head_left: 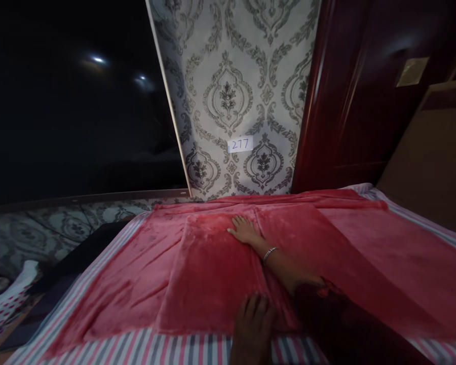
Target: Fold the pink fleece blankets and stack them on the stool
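Observation:
A red plush blanket (216, 274) lies spread out, with a darker folded layer in the middle and lighter parts to both sides. My right hand (243, 230) rests palm down on the far part of the folded layer, its fingers stretched out and holding nothing. A thin bracelet (269, 255) circles that wrist, and a dark sleeve (338, 314) covers the arm. Closer in, my left hand (253, 317) lies on the near edge of the blanket, fingers laid forward on the cloth. Shadow and some blur dull its outline.
Under the blanket is a striped sheet (137, 350). Behind stands a patterned wall with a paper label (240, 144) reading 277. A large black screen (79, 111) fills the left, a dark red door (349, 101) the right, with a brown cardboard panel (433, 162) beside it. Dotted cloth (7, 309) lies lower left.

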`<move>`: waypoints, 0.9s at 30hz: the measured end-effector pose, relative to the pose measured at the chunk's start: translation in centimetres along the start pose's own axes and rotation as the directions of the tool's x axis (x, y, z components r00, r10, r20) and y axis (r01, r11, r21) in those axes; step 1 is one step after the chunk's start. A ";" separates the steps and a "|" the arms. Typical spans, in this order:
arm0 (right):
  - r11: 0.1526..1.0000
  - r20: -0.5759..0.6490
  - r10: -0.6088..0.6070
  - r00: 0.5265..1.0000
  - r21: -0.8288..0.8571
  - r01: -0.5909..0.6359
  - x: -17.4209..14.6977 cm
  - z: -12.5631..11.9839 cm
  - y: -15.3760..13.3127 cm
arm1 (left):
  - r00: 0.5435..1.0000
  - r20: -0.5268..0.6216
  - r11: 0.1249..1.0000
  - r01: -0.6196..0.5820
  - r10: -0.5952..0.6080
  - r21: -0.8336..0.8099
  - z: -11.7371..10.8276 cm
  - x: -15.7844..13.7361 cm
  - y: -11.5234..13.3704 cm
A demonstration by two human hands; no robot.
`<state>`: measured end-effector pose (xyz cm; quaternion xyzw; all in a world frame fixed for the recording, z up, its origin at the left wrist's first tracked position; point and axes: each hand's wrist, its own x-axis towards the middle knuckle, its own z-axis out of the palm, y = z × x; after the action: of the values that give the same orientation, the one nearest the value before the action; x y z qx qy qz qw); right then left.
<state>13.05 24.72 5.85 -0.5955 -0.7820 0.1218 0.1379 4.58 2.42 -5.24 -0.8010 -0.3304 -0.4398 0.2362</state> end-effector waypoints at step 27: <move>0.854 -0.298 0.514 0.805 0.271 -0.445 -24.0 -9.5 27.3 | 0.919 0.381 0.973 0.169 -0.097 -0.159 -2.7 8.1 2.6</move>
<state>47.04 8.90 3.37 -0.7704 -0.5516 0.1150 0.2985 8.22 1.48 2.89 -0.8639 -0.3797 -0.3252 0.0619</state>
